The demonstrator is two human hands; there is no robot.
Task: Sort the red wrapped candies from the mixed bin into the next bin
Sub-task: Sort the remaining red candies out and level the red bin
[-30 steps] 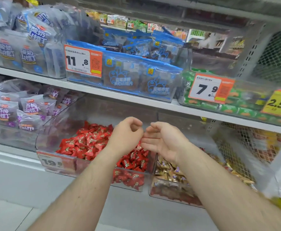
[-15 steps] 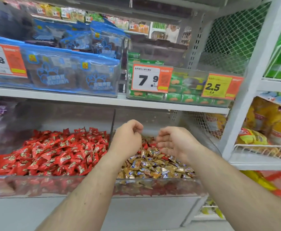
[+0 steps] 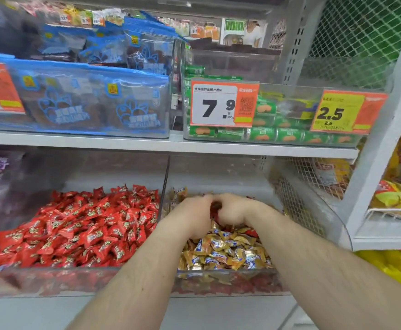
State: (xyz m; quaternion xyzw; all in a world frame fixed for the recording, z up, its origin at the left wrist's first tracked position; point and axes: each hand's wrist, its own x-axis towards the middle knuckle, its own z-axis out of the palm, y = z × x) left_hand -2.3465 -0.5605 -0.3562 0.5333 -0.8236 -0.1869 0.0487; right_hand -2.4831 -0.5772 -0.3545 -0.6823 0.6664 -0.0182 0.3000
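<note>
Both hands' grip on red candies [image 3: 216, 207], mid mixed bin [image 3: 297, 236], walls apart

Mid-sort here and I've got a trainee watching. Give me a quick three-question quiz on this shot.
1. True or false: both hands are down in the mixed bin of gold wrapped candies.
2. What lies between the left hand and the right hand? A) a price tag B) red wrapped candies C) a blue bag
3. On which side of the mixed bin does the bin of red candies stand?

Key: 1 true; 2 B; 3 its left.
</note>
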